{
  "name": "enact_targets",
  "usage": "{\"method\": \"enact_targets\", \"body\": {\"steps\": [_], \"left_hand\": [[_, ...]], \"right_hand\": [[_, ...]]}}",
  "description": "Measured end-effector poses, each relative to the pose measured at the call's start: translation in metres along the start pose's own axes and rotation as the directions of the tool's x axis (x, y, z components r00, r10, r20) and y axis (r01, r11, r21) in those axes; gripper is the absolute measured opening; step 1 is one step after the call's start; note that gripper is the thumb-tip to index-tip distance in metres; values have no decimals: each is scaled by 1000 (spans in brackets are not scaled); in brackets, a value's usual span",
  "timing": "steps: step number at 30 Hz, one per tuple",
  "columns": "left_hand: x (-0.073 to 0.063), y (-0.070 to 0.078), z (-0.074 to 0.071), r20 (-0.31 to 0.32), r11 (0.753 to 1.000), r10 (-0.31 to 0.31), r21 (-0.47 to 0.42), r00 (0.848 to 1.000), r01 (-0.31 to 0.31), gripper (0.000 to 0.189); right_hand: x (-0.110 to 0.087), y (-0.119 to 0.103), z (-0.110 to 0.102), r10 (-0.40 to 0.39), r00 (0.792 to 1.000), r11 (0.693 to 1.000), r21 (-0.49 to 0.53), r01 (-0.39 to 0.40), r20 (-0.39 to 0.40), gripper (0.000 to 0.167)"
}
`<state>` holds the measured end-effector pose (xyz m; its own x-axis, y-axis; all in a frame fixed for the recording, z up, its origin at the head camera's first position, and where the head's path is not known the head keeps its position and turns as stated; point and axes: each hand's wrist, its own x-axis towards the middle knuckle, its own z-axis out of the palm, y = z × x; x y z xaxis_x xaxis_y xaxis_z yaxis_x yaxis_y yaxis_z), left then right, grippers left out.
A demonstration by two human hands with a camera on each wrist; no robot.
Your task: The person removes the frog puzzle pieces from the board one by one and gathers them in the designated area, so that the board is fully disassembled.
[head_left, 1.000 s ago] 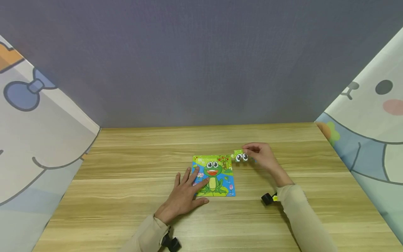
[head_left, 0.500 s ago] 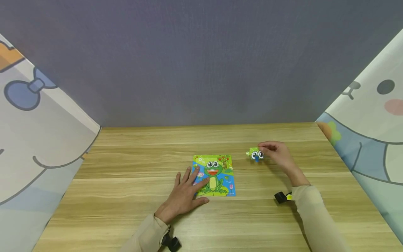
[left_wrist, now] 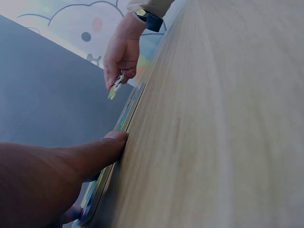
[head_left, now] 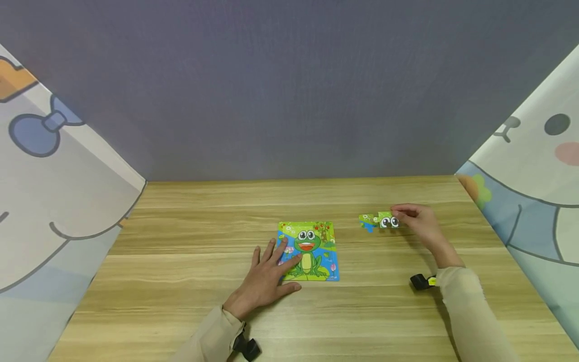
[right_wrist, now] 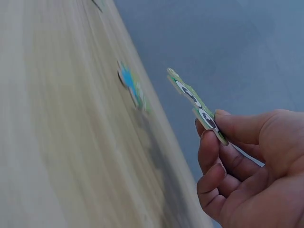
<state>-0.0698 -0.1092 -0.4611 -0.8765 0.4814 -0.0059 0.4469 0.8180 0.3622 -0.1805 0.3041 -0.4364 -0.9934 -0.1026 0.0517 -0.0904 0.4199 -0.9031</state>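
A square frog jigsaw board (head_left: pixel 322 254) lies flat on the table, showing a green frog on a blue and green ground. My left hand (head_left: pixel 267 281) rests on its left side with fingers spread. Off to the right, my right hand (head_left: pixel 422 223) pinches a puzzle piece (head_left: pixel 388 221) printed with two big eyes. In the right wrist view that eye piece (right_wrist: pixel 192 102) is held between thumb and fingers, above the table. A second puzzle piece (head_left: pixel 367 224), green and blue, lies on the table just left of it in the head view.
The wood-grain table (head_left: pixel 181 226) ends against a grey panel (head_left: pixel 294 100) at the back. Cartoon-printed panels (head_left: pixel 59 201) stand along both sides. A small black camera (head_left: pixel 246 347) sits at the left wrist, and another (head_left: pixel 420 282) at the right.
My right hand has moved right with the eye piece, away from the board. The green and blue piece, mostly covered before, now shows on the table. My left hand stays put.
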Motion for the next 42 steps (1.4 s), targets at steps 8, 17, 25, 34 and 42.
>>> {"method": "enact_targets", "body": {"steps": [8, 17, 25, 34, 42], "left_hand": [[1, 0, -1, 1, 1000, 1, -5, 1000, -1, 64], [1, 0, -2, 0, 1000, 1, -3, 1000, -1, 63], [0, 1, -1, 6, 1000, 1, -4, 1000, -1, 64], [0, 2, -3, 5, 1000, 3, -10, 1000, -3, 63], [0, 1, -2, 2, 1000, 3, -3, 1000, -3, 63]], "right_hand": [[4, 15, -12, 24, 1000, 999, -41, -24, -8, 40], [10, 18, -12, 18, 999, 975, -219, -24, -31, 32], [13, 13, -6, -22, 998, 922, -387, -1, -54, 24], [14, 12, -4, -88, 992, 881, -472, 35, -91, 16], [13, 12, -4, -98, 992, 880, -472, 49, -81, 14]]}}
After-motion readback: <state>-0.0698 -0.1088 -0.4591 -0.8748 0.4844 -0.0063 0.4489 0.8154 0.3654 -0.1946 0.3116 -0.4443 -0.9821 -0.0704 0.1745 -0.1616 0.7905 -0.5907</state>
